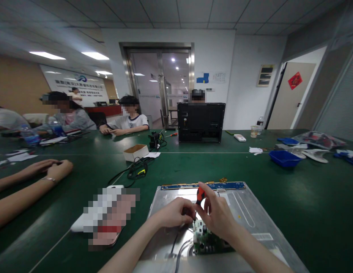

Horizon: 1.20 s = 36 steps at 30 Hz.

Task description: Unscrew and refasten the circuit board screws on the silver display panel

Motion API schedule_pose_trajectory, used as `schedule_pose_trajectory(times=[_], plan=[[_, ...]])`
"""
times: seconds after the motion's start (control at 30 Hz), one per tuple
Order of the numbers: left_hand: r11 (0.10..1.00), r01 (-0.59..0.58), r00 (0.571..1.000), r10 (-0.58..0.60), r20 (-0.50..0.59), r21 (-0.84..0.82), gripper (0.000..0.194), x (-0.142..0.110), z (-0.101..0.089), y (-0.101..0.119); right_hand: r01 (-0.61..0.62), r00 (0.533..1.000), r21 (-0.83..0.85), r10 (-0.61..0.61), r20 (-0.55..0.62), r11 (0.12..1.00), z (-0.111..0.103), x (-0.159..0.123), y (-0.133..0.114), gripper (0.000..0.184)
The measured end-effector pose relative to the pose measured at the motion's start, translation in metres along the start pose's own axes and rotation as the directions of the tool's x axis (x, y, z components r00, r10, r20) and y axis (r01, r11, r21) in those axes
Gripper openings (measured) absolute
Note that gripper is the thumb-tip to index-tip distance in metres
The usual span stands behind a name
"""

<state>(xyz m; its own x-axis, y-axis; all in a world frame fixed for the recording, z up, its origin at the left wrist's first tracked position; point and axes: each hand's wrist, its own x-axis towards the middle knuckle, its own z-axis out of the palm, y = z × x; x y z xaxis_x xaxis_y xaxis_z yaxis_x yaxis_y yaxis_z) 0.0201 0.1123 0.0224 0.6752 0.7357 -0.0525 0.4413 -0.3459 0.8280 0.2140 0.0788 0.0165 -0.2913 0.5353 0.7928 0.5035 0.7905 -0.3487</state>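
This is an office: a big lettered sign (89, 86) is behind a red counter (109, 110), with glass double doors (176, 81) and a panelled ceiling (193, 13). At the green table (170, 170), a circuit board (201, 236) and a screwdriver (200, 195) show also workshop use.

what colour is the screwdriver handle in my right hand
The screwdriver handle is red-orange and black, best seen in the head view.

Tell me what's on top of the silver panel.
A green circuit board, dark cables and, along the far edge, a blue strip. The left hand and right hand hide part of the silver panel; anything there is covered.
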Motion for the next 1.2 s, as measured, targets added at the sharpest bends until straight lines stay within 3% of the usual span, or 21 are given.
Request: schedule_pose_trajectory(times=[0.33, 0.93, 1.2], plan=[[1.0, -0.016, 0.999, 0.017, 0.031, -0.024, 0.016, 0.0002, 0.002, -0.0061, 0.001, 0.998, 0.06, -0.005, 0.065, 0.998, -0.005, 0.001, -0.0047, 0.075], [0.999, -0.021, 1.0, 0.021, 0.009, 0.037, 0.016, 0.0003, 0.0016, -0.0034, 0.035, 0.999, -0.018, -0.036, -0.03, 0.999, -0.0013, 0.0021, -0.0047, 0.058], [0.999, 0.001, 1.0, -0.001, 0.0, 0.048, 0.015, -0.0001, 0.0023, -0.0019, 0.036, 0.999, 0.009, -0.036, 0.007, 0.999, -0.0005, -0.0001, 0.0001, 0.059]])
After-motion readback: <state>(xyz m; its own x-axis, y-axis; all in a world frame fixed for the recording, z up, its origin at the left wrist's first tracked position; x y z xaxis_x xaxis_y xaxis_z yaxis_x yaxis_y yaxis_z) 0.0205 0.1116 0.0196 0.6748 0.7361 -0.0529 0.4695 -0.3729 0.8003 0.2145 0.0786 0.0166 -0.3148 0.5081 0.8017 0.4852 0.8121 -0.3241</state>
